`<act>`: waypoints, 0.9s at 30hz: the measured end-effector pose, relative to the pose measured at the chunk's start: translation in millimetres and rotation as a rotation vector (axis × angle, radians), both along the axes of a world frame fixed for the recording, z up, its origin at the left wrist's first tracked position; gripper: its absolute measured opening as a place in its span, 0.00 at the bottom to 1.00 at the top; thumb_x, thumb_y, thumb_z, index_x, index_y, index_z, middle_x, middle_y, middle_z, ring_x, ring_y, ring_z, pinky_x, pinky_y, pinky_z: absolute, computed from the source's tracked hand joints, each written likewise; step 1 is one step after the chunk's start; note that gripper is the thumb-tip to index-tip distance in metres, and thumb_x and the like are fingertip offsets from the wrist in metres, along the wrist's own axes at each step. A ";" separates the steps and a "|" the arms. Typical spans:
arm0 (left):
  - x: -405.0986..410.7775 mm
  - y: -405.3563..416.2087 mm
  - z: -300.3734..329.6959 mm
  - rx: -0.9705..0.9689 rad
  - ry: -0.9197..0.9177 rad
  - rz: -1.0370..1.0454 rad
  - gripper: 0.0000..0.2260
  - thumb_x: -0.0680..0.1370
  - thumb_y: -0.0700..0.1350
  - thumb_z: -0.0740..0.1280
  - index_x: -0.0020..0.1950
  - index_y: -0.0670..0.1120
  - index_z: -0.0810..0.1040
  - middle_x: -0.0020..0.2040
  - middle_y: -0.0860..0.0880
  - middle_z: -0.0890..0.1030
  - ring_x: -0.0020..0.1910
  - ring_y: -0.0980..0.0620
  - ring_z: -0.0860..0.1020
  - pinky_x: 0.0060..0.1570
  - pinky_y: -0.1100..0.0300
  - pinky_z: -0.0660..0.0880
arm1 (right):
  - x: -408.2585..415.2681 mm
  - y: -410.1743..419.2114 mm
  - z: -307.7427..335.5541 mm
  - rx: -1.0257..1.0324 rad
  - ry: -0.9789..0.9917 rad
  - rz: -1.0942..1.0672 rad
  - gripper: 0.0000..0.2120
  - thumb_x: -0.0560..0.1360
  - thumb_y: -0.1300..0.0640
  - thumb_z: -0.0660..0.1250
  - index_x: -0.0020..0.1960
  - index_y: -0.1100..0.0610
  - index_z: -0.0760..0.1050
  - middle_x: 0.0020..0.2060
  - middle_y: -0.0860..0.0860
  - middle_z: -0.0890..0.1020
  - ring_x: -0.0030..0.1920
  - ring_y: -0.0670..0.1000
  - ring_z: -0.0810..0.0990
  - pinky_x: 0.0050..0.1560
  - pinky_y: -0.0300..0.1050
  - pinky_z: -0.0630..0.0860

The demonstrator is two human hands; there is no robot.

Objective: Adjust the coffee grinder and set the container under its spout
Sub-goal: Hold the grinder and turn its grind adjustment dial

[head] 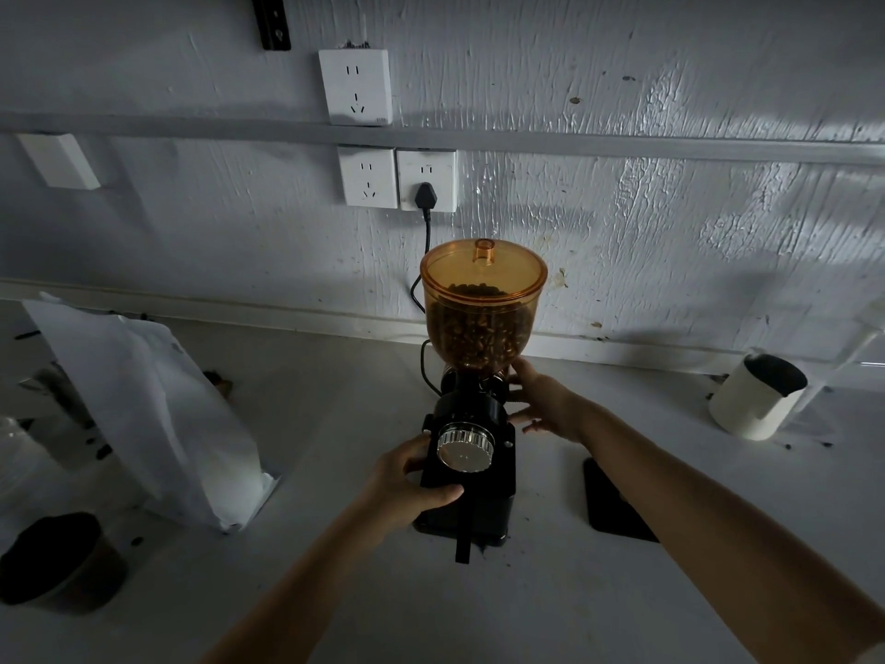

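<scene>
Hands bracket the coffee grinder (467,464), which stands upright on the white counter (335,591) close to the wall. Left hand (412,486): wrapped around the left side of the black grinder body, thumb laid across the front face just below the silver knob (465,447), remaining fingers hidden behind the housing. Right hand (543,402): pressed against the upper right side of the grinder at the collar beneath the hopper, fingers spread and partly extended; whether they clamp a part there cannot be determined.

Hopper (482,304): amber, translucent, lidded, seated on top of the grinder and filled with coffee beans to roughly the upper third. Spout (463,543): a narrow black chute projecting from the lower front of the grinder toward the viewer; the counter below it is bare.

Container (756,397): a white cup with dark interior, tilted, positioned well to the right of the grinder near the wall, untouched by either hand.

Black flat pad (618,505): lies on the counter just right of the grinder base. White bag (153,414): stands leaning, well left of the grinder. Dark round jar (57,563): left of the grinder, nearer the viewer than the bag. Power cord (426,232): runs from behind the grinder up to a plug in the wall socket (426,179) directly above it.
</scene>
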State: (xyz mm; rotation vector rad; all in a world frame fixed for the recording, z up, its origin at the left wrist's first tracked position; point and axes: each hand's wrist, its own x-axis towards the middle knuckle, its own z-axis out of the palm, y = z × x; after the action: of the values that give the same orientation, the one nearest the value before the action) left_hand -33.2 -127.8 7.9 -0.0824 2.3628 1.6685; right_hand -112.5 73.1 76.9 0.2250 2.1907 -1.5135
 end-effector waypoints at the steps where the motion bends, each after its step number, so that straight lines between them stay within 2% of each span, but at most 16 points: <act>1: -0.5 -0.2 -1.3 0.007 0.002 0.005 0.26 0.65 0.43 0.78 0.60 0.56 0.75 0.57 0.55 0.80 0.60 0.57 0.75 0.60 0.56 0.72 | 1.8 1.6 0.4 0.013 0.045 -0.054 0.33 0.76 0.34 0.46 0.70 0.55 0.63 0.67 0.59 0.72 0.54 0.56 0.77 0.61 0.53 0.72; 4: -0.4 -0.4 -3.5 0.015 0.016 0.016 0.25 0.64 0.43 0.79 0.52 0.64 0.74 0.52 0.59 0.80 0.58 0.59 0.75 0.59 0.56 0.73 | 10.9 6.0 -5.3 -0.097 0.083 -0.258 0.33 0.77 0.37 0.51 0.69 0.62 0.63 0.67 0.63 0.70 0.62 0.60 0.74 0.66 0.55 0.70; 6: -0.8 -0.3 -5.2 0.011 0.031 0.024 0.26 0.63 0.43 0.79 0.55 0.63 0.74 0.55 0.55 0.81 0.60 0.56 0.76 0.61 0.51 0.74 | 22.5 6.1 -9.6 -0.251 -0.023 -0.407 0.34 0.75 0.36 0.54 0.71 0.60 0.63 0.65 0.58 0.71 0.62 0.56 0.72 0.64 0.48 0.70; 9: -1.5 -0.9 -6.5 0.004 0.049 0.014 0.27 0.63 0.44 0.79 0.59 0.57 0.76 0.58 0.50 0.81 0.62 0.51 0.76 0.64 0.46 0.73 | 40.8 1.0 -9.2 -0.457 -0.130 -0.562 0.36 0.73 0.36 0.58 0.72 0.59 0.61 0.43 0.51 0.69 0.43 0.47 0.70 0.48 0.39 0.68; 10: -1.6 -1.1 -6.6 0.001 0.048 0.008 0.29 0.62 0.45 0.79 0.62 0.54 0.76 0.59 0.49 0.81 0.62 0.51 0.76 0.64 0.45 0.73 | 45.0 -0.6 -8.6 -0.504 -0.148 -0.574 0.37 0.73 0.36 0.58 0.73 0.59 0.60 0.41 0.50 0.67 0.41 0.46 0.67 0.49 0.39 0.66; 11: -2.1 -1.3 -6.5 -0.001 0.043 0.003 0.31 0.62 0.47 0.79 0.64 0.52 0.75 0.61 0.49 0.80 0.63 0.50 0.76 0.64 0.44 0.72 | 48.6 -2.2 -7.2 -0.528 -0.149 -0.566 0.37 0.73 0.36 0.58 0.74 0.59 0.58 0.45 0.50 0.69 0.46 0.47 0.69 0.57 0.41 0.66; 12: -2.1 -1.5 -6.2 -0.004 0.039 0.000 0.33 0.61 0.48 0.79 0.65 0.51 0.74 0.62 0.48 0.80 0.63 0.50 0.75 0.65 0.43 0.72 | 53.1 -4.6 -3.2 -0.537 -0.140 -0.557 0.38 0.74 0.36 0.57 0.74 0.59 0.55 0.56 0.52 0.71 0.57 0.49 0.69 0.66 0.44 0.61; 13: -2.5 -1.5 -5.9 -0.007 0.035 -0.004 0.34 0.60 0.49 0.79 0.65 0.51 0.73 0.62 0.48 0.79 0.64 0.50 0.75 0.65 0.43 0.71 | 57.6 -6.3 1.1 -0.533 -0.143 -0.546 0.38 0.74 0.36 0.56 0.75 0.59 0.54 0.67 0.54 0.67 0.68 0.51 0.65 0.71 0.48 0.56; 14: -2.7 -1.6 -6.0 -0.010 0.032 -0.007 0.35 0.60 0.50 0.79 0.65 0.51 0.73 0.63 0.49 0.79 0.64 0.50 0.74 0.66 0.43 0.71 | 63.8 -8.3 7.5 -0.553 -0.162 -0.544 0.38 0.74 0.36 0.55 0.74 0.59 0.55 0.71 0.56 0.65 0.71 0.54 0.63 0.72 0.50 0.57; 16: -3.3 -1.3 -6.2 -0.012 0.032 -0.009 0.34 0.61 0.48 0.79 0.66 0.52 0.72 0.63 0.49 0.78 0.64 0.50 0.74 0.66 0.44 0.71 | 74.3 -10.9 17.0 -0.717 -0.255 -0.443 0.35 0.72 0.33 0.55 0.68 0.59 0.62 0.60 0.59 0.74 0.59 0.57 0.73 0.60 0.52 0.71; 17: -3.6 -1.2 -6.3 -0.016 0.031 -0.010 0.34 0.62 0.47 0.79 0.66 0.52 0.72 0.63 0.49 0.78 0.65 0.49 0.74 0.66 0.44 0.71 | 79.9 -10.1 20.5 -0.845 -0.294 -0.366 0.41 0.71 0.32 0.55 0.70 0.63 0.58 0.59 0.61 0.75 0.56 0.59 0.75 0.56 0.52 0.73; 19: -4.7 -0.9 -7.1 -0.027 0.034 -0.014 0.34 0.63 0.46 0.79 0.67 0.51 0.71 0.64 0.48 0.77 0.65 0.49 0.74 0.65 0.44 0.71 | 84.3 -5.0 22.8 -0.925 -0.280 -0.301 0.49 0.70 0.31 0.55 0.71 0.71 0.53 0.61 0.65 0.73 0.58 0.61 0.75 0.60 0.54 0.71; 21: -5.6 -0.6 -7.4 -0.033 0.033 -0.013 0.34 0.63 0.46 0.79 0.67 0.51 0.71 0.64 0.48 0.77 0.65 0.49 0.74 0.65 0.44 0.71 | 85.2 -0.6 20.2 -0.864 -0.247 -0.366 0.49 0.71 0.32 0.55 0.73 0.70 0.49 0.49 0.62 0.77 0.47 0.56 0.76 0.49 0.49 0.72; 23: -6.3 -0.7 -8.1 -0.029 0.030 -0.009 0.34 0.64 0.45 0.79 0.67 0.52 0.71 0.64 0.48 0.77 0.65 0.49 0.73 0.65 0.44 0.71 | 85.6 0.9 21.6 -0.854 -0.229 -0.397 0.47 0.71 0.33 0.55 0.72 0.69 0.51 0.37 0.57 0.76 0.39 0.50 0.75 0.41 0.43 0.70; 26: -7.5 -1.0 -9.6 -0.032 0.021 -0.006 0.34 0.64 0.44 0.78 0.68 0.51 0.70 0.65 0.48 0.76 0.66 0.49 0.73 0.66 0.45 0.71 | 89.3 2.1 25.5 -0.918 -0.237 -0.193 0.50 0.68 0.30 0.56 0.71 0.70 0.56 0.53 0.63 0.79 0.57 0.57 0.77 0.59 0.49 0.72; 27: -7.7 -1.4 -9.8 -0.034 0.020 -0.006 0.34 0.64 0.44 0.78 0.68 0.51 0.70 0.65 0.48 0.76 0.66 0.49 0.73 0.66 0.47 0.71 | 89.2 2.9 26.1 -0.897 -0.228 -0.180 0.50 0.68 0.29 0.55 0.71 0.70 0.55 0.52 0.63 0.79 0.56 0.57 0.78 0.59 0.49 0.72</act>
State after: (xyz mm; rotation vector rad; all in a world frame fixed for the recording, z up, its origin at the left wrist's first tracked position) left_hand -40.9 -129.1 -1.9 -0.0649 2.4040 1.6344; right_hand -23.3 76.1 103.0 0.2733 1.1778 -2.2661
